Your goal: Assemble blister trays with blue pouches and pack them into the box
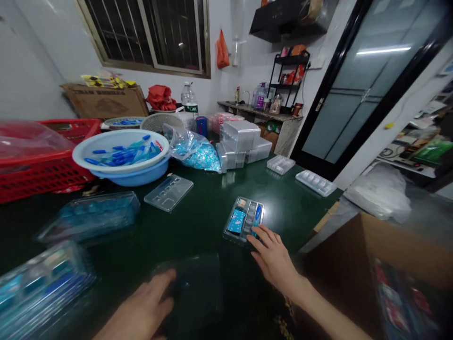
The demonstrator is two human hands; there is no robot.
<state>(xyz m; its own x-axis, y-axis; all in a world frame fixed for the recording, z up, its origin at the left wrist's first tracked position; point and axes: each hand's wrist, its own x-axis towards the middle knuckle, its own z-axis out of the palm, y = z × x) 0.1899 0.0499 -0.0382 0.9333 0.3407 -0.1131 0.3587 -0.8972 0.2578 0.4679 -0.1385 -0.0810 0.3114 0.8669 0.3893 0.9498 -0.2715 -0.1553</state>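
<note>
Green surface point(198, 198) under a barred window point(148, 33). Left of the white basin point(106, 146) sits a red crate point(46, 165); the basin holds blue sticks point(122, 156). Right of it lie a bag of blue pieces point(194, 153) and stacked clear boxes point(240, 141). Well below it, the open left hand point(141, 307) is beside a dark clear tray point(187, 288); the open right hand point(272, 257) touches a filled tray point(244, 222) holding blue packets.

- A barred window point(148, 35) is overlooking the room from a white wall point(35, 61);
- a frosted glass door point(371, 80) is standing shut, reflecting ceiling light;
- a stone counter point(255, 111) is running beneath a black wire shelf point(290, 71);
</note>
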